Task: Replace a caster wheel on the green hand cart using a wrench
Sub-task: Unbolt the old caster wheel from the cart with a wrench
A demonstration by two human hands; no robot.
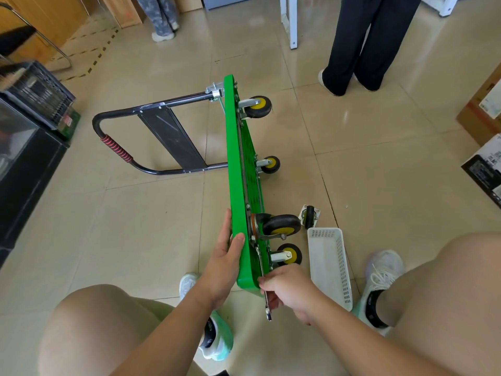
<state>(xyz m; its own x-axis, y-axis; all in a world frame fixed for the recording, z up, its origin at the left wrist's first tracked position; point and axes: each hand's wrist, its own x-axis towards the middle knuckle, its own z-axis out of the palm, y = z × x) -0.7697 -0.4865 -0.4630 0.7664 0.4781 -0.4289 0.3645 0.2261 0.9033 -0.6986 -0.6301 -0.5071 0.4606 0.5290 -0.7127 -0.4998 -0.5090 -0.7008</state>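
Note:
The green hand cart (238, 169) stands on its side edge on the tiled floor, its black handle (127, 147) folded out to the left and its yellow-hubbed wheels facing right. My left hand (225, 256) holds the cart's near upper edge, thumb over the rim. My right hand (287, 289) grips a silver wrench (267, 302) that runs up along the cart's underside near the closest caster wheel (288, 253). Above that wheel, a swivel caster (280, 225) sticks out from the deck. A loose caster (310, 216) lies on the floor beside it.
A white plastic basket (329, 264) sits on the floor right of the cart, by my right shoe. Two people stand at the back, legs only. A black crate and cabinet (29, 109) are at the left; cardboard boxes (485, 109) at the right.

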